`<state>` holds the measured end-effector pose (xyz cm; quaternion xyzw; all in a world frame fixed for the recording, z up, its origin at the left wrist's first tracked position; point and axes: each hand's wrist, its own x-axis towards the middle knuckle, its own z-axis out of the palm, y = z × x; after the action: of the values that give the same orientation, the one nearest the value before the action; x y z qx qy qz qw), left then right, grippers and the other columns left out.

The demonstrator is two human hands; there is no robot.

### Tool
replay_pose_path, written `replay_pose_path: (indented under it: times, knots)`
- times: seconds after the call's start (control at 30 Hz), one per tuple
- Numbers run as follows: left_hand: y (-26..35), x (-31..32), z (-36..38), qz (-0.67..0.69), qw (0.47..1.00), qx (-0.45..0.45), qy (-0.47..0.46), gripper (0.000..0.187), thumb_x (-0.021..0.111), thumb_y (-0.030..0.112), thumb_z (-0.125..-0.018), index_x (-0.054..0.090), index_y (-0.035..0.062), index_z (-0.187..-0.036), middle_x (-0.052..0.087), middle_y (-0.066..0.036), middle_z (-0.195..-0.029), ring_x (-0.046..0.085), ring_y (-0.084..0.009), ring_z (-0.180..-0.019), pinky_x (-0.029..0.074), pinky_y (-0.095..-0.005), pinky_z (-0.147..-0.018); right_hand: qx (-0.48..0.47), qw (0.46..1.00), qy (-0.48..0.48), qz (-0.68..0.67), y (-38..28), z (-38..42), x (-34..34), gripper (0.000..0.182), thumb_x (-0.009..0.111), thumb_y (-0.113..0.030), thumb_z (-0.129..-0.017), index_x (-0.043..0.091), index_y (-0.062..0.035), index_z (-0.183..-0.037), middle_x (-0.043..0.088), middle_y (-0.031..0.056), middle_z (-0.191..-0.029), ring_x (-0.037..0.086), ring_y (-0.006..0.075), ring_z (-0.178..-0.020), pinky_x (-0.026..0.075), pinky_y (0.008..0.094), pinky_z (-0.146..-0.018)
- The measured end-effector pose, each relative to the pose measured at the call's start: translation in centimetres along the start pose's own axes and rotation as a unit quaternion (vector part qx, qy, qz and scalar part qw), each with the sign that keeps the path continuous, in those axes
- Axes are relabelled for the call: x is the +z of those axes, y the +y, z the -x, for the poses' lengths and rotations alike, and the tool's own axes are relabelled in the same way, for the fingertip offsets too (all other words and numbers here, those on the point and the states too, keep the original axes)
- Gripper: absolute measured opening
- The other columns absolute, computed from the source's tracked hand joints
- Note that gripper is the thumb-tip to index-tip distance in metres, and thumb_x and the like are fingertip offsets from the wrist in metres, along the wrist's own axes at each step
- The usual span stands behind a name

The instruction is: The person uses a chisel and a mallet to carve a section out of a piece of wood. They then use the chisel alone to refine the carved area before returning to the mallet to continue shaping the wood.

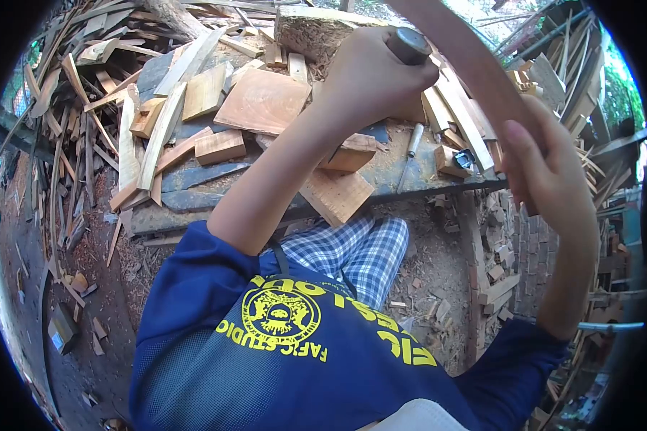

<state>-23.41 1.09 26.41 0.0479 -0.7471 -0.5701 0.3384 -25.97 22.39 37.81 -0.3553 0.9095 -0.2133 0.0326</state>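
My left hand (377, 77) is closed in a fist around a thick round handle (410, 44). Its dark, flat butt end pokes out above the thumb; the rest is hidden by the hand. On the right, my right hand (550, 169) grips a long, reddish-brown wooden board (474, 54), thumb lying on its face. The board slants up and left past my left fist and leaves the top of the view. Below the left wrist, a wooden block (350, 152) rests above a pale square piece of wood (338, 194) at the bench's front edge.
The dark workbench (205, 176) carries scattered offcuts, a flat square board (264, 100) and a thin tool with a pale handle (415, 140). A small block (449, 161) has a black object on it. Scrap wood piles (50, 122) crowd the left; bricks and slats line the right.
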Motion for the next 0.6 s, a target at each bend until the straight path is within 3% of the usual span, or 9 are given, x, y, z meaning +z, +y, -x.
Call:
replay_pose_path:
  times: [0.07,0.13,0.23,0.33,0.47,0.57,0.6]
  knots:
    - [0.0,0.1,-0.1,-0.012,1.0,-0.022,-0.003,0.032,0.074,0.035,-0.076,0.074,0.0053,-0.09,0.074,-0.01,-0.08,0.072,-0.0192,-0.073,0.056,-0.0328,-0.072,-0.062,0.996,0.026,-0.056,1.3,-0.6,-2.5,0.051,0.056,-0.044,-0.099,0.058,-0.0043,-0.131,0.065,0.0015,-0.074,0.058,0.0065,-0.052,0.043,0.0201,-0.042]
    - [0.0,0.7,-0.2,0.029,1.0,0.003,-0.011,0.03,0.074,0.031,-0.078,0.075,0.0045,-0.092,0.074,-0.009,-0.081,0.072,-0.017,-0.074,0.057,-0.031,-0.071,-0.077,0.989,0.123,-0.028,2.3,-1.3,-6.1,0.044,0.05,-0.036,-0.102,0.058,-0.0039,-0.132,0.068,0.0024,-0.078,0.062,0.0092,-0.055,0.048,0.0204,-0.045]
    - [0.0,0.7,-0.3,0.017,1.0,-0.006,-0.013,0.028,0.074,0.027,-0.08,0.075,0.0031,-0.094,0.075,-0.01,-0.082,0.073,-0.0157,-0.075,0.057,-0.0306,-0.072,-0.347,0.903,0.222,0.126,6.6,-4.3,-10.5,0.035,0.04,-0.021,-0.107,0.062,-0.0024,-0.127,0.072,0.0043,-0.087,0.069,0.014,-0.064,0.058,0.0221,-0.056]
    - [-0.2,0.8,-0.3,-0.003,1.0,0.004,-0.001,0.027,0.074,0.027,-0.079,0.075,0.0029,-0.092,0.074,-0.01,-0.081,0.072,-0.0157,-0.074,0.057,-0.0301,-0.071,-0.346,0.896,0.27,0.064,6.3,-3.3,-9.7,0.033,0.041,-0.017,-0.106,0.062,-0.0007,-0.126,0.072,0.0071,-0.098,0.07,0.0137,-0.07,0.061,0.0238,-0.065]
    - [0.4,0.2,-0.3,0.001,0.994,-0.073,-0.08,0.028,0.074,0.031,-0.078,0.075,0.0046,-0.088,0.074,-0.009,-0.079,0.071,-0.0154,-0.072,0.057,-0.0301,-0.07,-0.133,0.99,0.011,0.037,-0.4,0.1,-2.5,0.043,0.047,-0.033,-0.104,0.053,-0.0049,-0.136,0.068,0.0079,-0.094,0.069,0.0132,-0.075,0.058,0.0208,-0.065]
    - [-0.1,0.3,-0.2,-0.024,1.0,-0.008,0.004,0.03,0.074,0.035,-0.074,0.075,0.0067,-0.082,0.071,-0.006,-0.074,0.07,-0.0158,-0.07,0.055,-0.0327,-0.069,-0.039,0.996,-0.08,0.017,-1.7,0.0,-4.8,0.046,0.049,-0.037,-0.103,0.052,-0.0064,-0.137,0.067,0.0058,-0.091,0.068,0.0124,-0.073,0.057,0.0209,-0.063]
    - [0.5,-0.3,0.0,-0.022,1.0,-0.009,0.003,0.03,0.074,0.035,-0.074,0.075,0.0067,-0.082,0.071,-0.006,-0.074,0.07,-0.0158,-0.07,0.055,-0.0327,-0.069,-0.098,0.995,-0.012,-0.001,-2.2,-0.1,-5.8,0.048,0.044,-0.041,-0.103,0.047,-0.0032,-0.133,0.065,0.0088,-0.088,0.067,0.0148,-0.07,0.057,0.0232,-0.059]
